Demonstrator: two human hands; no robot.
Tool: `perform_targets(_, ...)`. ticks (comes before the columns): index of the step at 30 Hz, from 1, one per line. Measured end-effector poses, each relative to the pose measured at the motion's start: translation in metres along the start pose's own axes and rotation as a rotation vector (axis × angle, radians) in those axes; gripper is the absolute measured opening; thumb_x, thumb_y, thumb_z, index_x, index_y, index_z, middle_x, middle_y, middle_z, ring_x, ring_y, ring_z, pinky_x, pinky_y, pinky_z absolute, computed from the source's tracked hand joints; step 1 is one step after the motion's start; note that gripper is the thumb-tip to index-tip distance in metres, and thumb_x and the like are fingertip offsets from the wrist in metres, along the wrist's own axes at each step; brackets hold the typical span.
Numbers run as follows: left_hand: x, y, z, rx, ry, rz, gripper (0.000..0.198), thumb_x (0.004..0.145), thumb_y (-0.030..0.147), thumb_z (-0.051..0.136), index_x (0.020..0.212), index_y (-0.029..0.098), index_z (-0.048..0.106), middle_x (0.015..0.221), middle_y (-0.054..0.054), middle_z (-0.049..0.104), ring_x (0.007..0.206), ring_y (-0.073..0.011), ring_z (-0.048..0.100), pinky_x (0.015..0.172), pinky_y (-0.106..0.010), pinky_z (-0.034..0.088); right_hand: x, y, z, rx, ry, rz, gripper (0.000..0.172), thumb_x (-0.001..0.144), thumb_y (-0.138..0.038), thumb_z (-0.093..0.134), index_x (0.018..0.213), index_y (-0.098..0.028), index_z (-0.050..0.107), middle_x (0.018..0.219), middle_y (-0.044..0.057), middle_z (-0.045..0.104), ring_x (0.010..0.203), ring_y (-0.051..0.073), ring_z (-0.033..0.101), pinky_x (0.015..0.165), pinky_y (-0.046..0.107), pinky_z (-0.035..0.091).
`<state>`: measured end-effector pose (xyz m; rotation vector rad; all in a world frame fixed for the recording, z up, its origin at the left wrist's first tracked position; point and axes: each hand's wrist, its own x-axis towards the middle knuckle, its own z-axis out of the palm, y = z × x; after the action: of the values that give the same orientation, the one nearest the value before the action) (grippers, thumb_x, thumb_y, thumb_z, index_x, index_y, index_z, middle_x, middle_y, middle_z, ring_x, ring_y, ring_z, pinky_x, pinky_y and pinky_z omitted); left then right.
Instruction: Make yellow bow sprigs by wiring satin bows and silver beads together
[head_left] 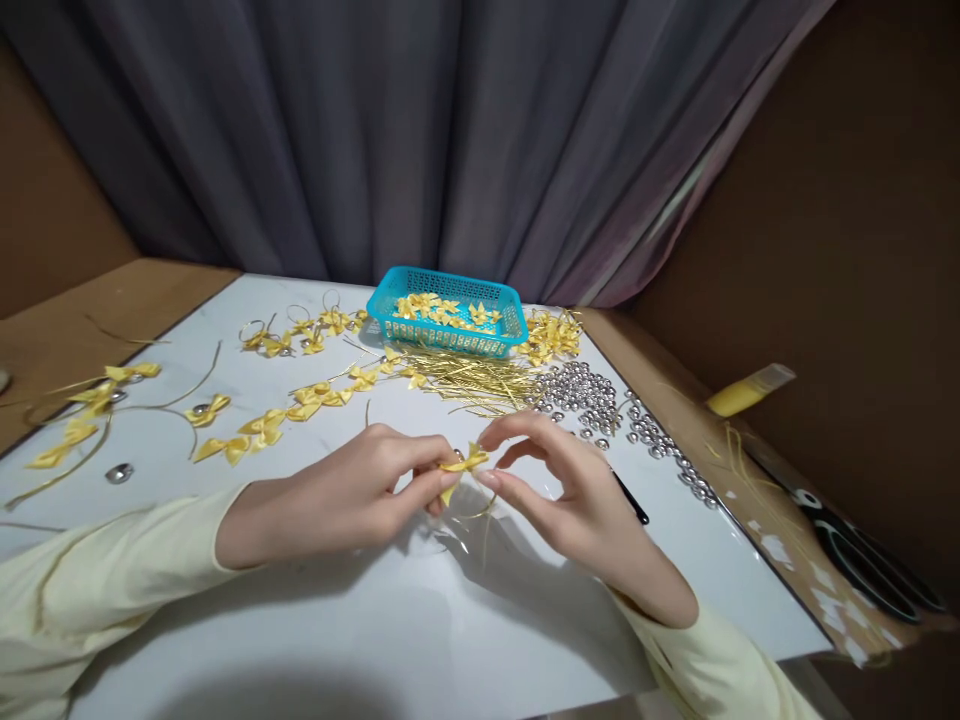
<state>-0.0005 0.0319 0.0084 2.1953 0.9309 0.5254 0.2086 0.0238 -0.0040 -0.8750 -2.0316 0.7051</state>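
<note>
Near the middle of the white board, my left hand (375,485) pinches a yellow ribbon bow (470,460) between thumb and fingers. My right hand (555,480) is at the bow's right side, its thumb and forefinger curved close to the ribbon with a gap between them. A thin gold wire (484,508) hangs below the bow. Behind my hands lie a pile of gold wire pieces (472,378) and a heap of silver beads (577,390). Several yellow bows (262,428) lie in a row to the left.
A blue basket (450,335) holding yellow bows stands at the back, with more bows (551,335) beside it. Scissors (862,560) and a yellow tube (750,390) lie right of the white board (360,630). A dark curtain (420,130) hangs behind.
</note>
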Motion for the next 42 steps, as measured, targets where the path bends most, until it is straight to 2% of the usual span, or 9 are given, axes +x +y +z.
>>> perform_targets(3,0.000,0.003,-0.005,-0.089,-0.100,-0.095,0.030,0.092,0.030,0.045,0.072,0.016,0.063,0.064,0.001,0.067,0.052,-0.0088,0.054,0.052,-0.018,0.036,0.000,0.001,0.003,-0.082,-0.066,-0.187,0.021,0.085,-0.007,0.054,0.104,-0.015,0.055,0.103,0.011,0.059,0.097,0.018,0.057,0.079,0.033,0.051)
perform_targets(5,0.001,0.004,-0.008,-0.210,-0.178,-0.183,0.030,0.092,0.032,0.046,0.072,0.016,0.062,0.065,0.001,0.069,0.055,-0.0099,0.055,0.051,-0.018,0.036,-0.001,0.001,0.003,-0.112,-0.096,-0.259,0.022,0.085,-0.004,0.052,0.104,-0.014,0.055,0.106,0.012,0.058,0.100,0.018,0.056,0.083,0.033,0.050)
perform_targets(9,0.004,0.002,-0.013,-0.404,-0.290,-0.264,0.026,0.090,0.035,0.049,0.075,0.017,0.059,0.065,0.001,0.070,0.061,-0.0117,0.059,0.056,-0.019,0.038,-0.003,0.001,0.003,-0.087,-0.139,-0.257,0.020,0.088,-0.005,0.050,0.103,-0.016,0.056,0.096,0.008,0.064,0.089,0.016,0.061,0.076,0.029,0.052)
perform_targets(13,0.006,0.001,-0.015,-0.449,-0.357,-0.299,0.027,0.090,0.036,0.050,0.073,0.016,0.058,0.065,0.001,0.071,0.062,-0.0115,0.059,0.059,-0.019,0.038,-0.004,0.002,0.004,-0.063,-0.162,-0.229,0.017,0.088,-0.006,0.050,0.098,-0.015,0.060,0.088,0.007,0.067,0.079,0.014,0.064,0.069,0.024,0.052)
perform_targets(19,0.007,-0.002,-0.016,-0.464,-0.425,-0.298,0.026,0.091,0.035,0.050,0.075,0.017,0.060,0.067,0.002,0.071,0.064,-0.0114,0.061,0.061,-0.019,0.040,-0.004,0.001,0.003,-0.038,-0.142,-0.224,0.017,0.086,-0.004,0.052,0.092,-0.013,0.066,0.084,0.007,0.071,0.077,0.013,0.068,0.068,0.021,0.053)
perform_targets(26,0.006,-0.005,-0.015,-0.494,-0.453,-0.298,0.025,0.091,0.033,0.050,0.074,0.017,0.060,0.067,0.002,0.071,0.066,-0.0107,0.064,0.064,-0.017,0.043,-0.003,-0.004,0.002,-0.021,-0.146,-0.142,0.019,0.083,-0.002,0.054,0.087,-0.015,0.068,0.079,0.004,0.073,0.068,0.011,0.068,0.062,0.018,0.052)
perform_targets(31,0.008,-0.005,-0.013,-0.563,-0.484,-0.299,0.025,0.091,0.035,0.050,0.076,0.018,0.061,0.067,0.002,0.072,0.067,-0.0117,0.065,0.066,-0.019,0.047,-0.004,-0.004,0.004,-0.049,-0.105,-0.120,0.016,0.079,-0.002,0.059,0.085,-0.014,0.067,0.074,0.001,0.073,0.061,0.008,0.066,0.058,0.015,0.049)
perform_targets(42,0.009,-0.009,-0.009,-0.593,-0.495,-0.284,0.026,0.089,0.037,0.052,0.074,0.018,0.062,0.070,0.000,0.072,0.069,-0.0130,0.065,0.068,-0.021,0.049,-0.006,-0.003,0.005,-0.052,-0.123,-0.131,0.023,0.076,0.003,0.054,0.085,-0.016,0.063,0.074,0.001,0.072,0.062,0.009,0.066,0.056,0.015,0.048)
